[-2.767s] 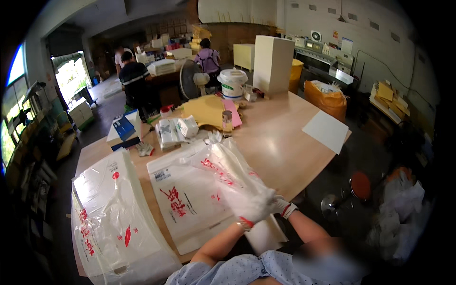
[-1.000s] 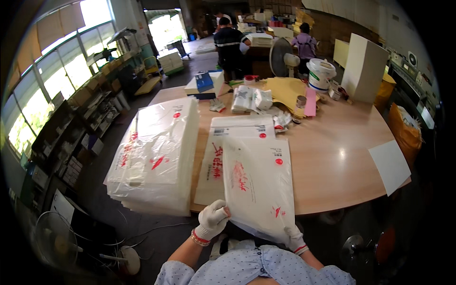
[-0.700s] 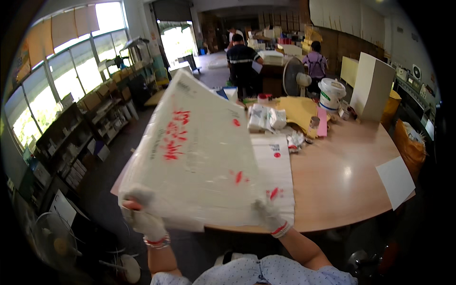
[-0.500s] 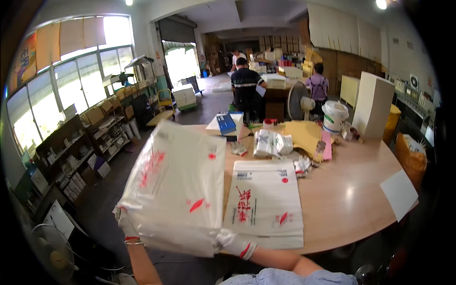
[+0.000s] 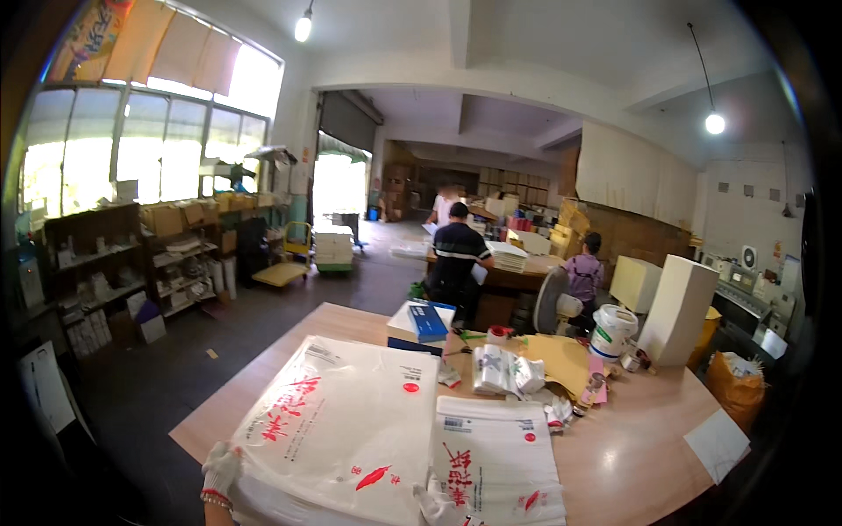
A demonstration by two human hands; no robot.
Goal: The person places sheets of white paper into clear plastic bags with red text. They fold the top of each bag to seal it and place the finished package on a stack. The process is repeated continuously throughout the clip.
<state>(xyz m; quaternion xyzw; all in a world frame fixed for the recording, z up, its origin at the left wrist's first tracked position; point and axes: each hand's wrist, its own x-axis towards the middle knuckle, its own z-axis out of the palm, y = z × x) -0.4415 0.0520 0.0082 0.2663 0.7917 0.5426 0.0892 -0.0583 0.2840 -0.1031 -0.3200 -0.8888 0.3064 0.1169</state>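
Observation:
A thick stack of white plastic bags with red print (image 5: 342, 430) lies on the wooden table (image 5: 631, 456) at the lower left. My left hand (image 5: 219, 473), in a white glove, grips the stack's near left corner. My right hand (image 5: 436, 506), also gloved, rests at the stack's near right edge, between it and a second flat stack of printed bags (image 5: 495, 456) lying to the right.
Behind the stacks stand a blue and white box (image 5: 421, 326), folded bags (image 5: 504, 370), yellow envelopes (image 5: 561, 359), a white bucket (image 5: 611, 331) and a tall white box (image 5: 677, 309). Other people work at a far table (image 5: 460, 259). Shelves (image 5: 114, 272) line the left wall.
I lifted a large printed bag off the right stack, swung it left and laid it on the left stack. My view has tilted up toward the room.

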